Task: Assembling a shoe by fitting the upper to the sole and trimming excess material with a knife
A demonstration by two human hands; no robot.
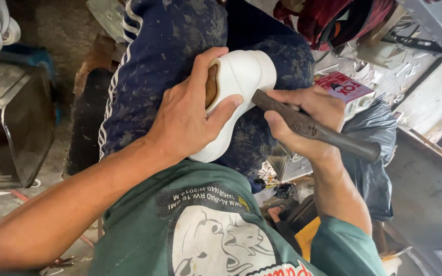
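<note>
1. Green shirt nearest the camera, printed front; both forearms reaching out from it.
2. Left hand closed around white shoe sole, thumb over top edge, fingers wrapped on side; brown insert visible inside the grip.
3. Sole resting on lap, against dark blue speckled trousers. Judged light, rubbery, slightly yielding, smooth enough to slip; best held at mid-sides, as now.
4. Right hand clenched on dark iron tool, tip touching sole edge. Judged heavy, stiff, rough-surfaced; firm grip mid-shaft.
5. Black plastic bag beyond right wrist; contents not visible.
6. Red-and-white carton farther off; contents hidden. White scraps scattered around.
</note>
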